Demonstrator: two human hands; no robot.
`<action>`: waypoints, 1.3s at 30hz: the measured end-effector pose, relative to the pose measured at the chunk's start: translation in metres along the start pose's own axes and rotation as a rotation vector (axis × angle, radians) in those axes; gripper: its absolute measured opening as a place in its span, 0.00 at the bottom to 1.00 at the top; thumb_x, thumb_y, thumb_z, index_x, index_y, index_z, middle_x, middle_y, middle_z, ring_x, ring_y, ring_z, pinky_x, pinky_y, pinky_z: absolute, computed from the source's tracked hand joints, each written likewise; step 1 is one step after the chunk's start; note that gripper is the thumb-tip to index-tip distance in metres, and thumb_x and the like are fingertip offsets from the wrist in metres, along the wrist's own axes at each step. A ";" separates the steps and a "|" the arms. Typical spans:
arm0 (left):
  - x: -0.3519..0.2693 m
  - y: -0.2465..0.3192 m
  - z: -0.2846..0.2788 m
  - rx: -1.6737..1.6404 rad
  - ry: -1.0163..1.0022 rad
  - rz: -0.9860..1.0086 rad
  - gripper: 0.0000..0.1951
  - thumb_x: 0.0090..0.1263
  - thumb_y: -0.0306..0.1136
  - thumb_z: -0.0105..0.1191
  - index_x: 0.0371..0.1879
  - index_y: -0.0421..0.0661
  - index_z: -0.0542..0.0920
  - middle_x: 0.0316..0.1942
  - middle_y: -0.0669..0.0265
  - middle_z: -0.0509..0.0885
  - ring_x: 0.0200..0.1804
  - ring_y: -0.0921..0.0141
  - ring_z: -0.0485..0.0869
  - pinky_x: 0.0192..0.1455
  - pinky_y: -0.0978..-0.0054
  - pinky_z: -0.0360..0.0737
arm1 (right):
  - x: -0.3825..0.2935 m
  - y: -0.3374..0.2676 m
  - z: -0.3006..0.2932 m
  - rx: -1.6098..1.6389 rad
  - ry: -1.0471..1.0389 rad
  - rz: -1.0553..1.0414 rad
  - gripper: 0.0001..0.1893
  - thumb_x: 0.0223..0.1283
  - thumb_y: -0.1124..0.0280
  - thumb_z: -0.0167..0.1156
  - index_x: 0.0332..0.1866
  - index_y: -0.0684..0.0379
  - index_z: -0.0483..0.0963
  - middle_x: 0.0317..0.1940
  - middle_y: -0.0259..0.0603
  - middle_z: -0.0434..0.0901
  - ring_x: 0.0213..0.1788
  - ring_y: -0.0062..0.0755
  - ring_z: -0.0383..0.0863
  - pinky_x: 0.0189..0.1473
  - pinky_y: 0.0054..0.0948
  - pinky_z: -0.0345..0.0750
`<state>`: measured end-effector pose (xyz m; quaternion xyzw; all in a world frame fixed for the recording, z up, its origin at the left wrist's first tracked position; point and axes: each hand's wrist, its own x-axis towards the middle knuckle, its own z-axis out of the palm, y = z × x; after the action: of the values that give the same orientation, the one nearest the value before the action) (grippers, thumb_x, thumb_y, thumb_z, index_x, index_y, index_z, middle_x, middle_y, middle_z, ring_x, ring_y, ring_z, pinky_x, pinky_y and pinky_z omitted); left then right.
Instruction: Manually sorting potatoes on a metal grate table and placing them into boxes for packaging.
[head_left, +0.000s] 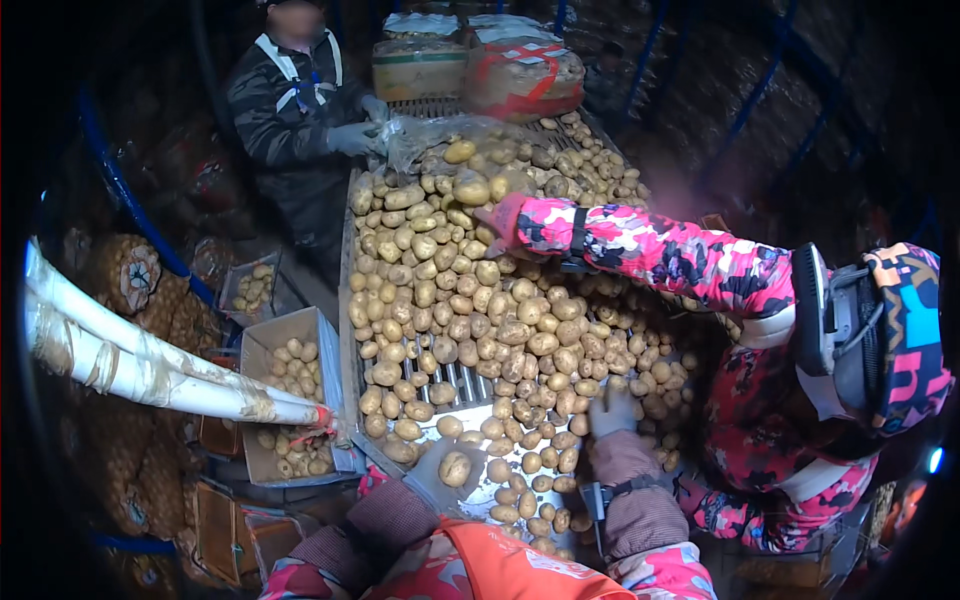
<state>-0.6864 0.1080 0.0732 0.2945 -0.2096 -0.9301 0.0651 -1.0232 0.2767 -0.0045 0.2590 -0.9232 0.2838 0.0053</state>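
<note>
My left hand (431, 474), in a grey glove, holds a potato (454, 469) at the near left corner of a slatted sorting table (478, 424). My right hand (613, 415), also gloved, reaches palm down into the loose potatoes (525, 315) on the right. Its fingertips touch potatoes; whether they grip one is hidden. Smaller potatoes lie scattered on the smooth metal plate (480, 491) between my hands.
A co-worker's pink-gloved hand (504, 223) reaches across from the right. Another person's gloved hands (360, 135) hold clear plastic film (409, 139). White wrapped poles (180, 375) slant in at left, above a cardboard box (259, 457) of potatoes. Packed boxes (420, 71) stand behind.
</note>
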 end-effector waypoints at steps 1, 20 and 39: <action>0.001 0.005 0.016 -0.138 0.096 -0.060 0.16 0.76 0.36 0.57 0.56 0.40 0.77 0.50 0.59 0.83 0.51 0.67 0.83 0.51 0.71 0.85 | -0.011 -0.004 0.013 -0.105 -0.048 -0.130 0.26 0.64 0.61 0.57 0.66 0.62 0.71 0.62 0.61 0.75 0.63 0.68 0.73 0.65 0.54 0.71; -0.179 0.200 -0.272 -0.525 0.902 0.741 0.22 0.78 0.53 0.50 0.56 0.48 0.81 0.58 0.59 0.83 0.58 0.60 0.80 0.61 0.58 0.81 | -0.220 -0.096 -0.070 0.080 -0.399 -0.751 0.19 0.53 0.69 0.62 0.52 0.59 0.77 0.55 0.47 0.77 0.59 0.52 0.75 0.58 0.51 0.72; 0.006 -0.006 -0.070 0.331 0.210 -0.339 0.23 0.84 0.48 0.41 0.64 0.42 0.73 0.37 0.67 0.80 0.29 0.72 0.71 0.28 0.72 0.70 | -0.265 0.050 -0.106 -0.298 -0.237 0.074 0.20 0.53 0.67 0.63 0.54 0.57 0.79 0.57 0.48 0.76 0.55 0.52 0.74 0.58 0.48 0.71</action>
<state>-0.6510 0.0878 0.0160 0.4272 -0.2985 -0.8451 -0.1195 -0.8326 0.4940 0.0170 0.2529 -0.9581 0.1115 -0.0757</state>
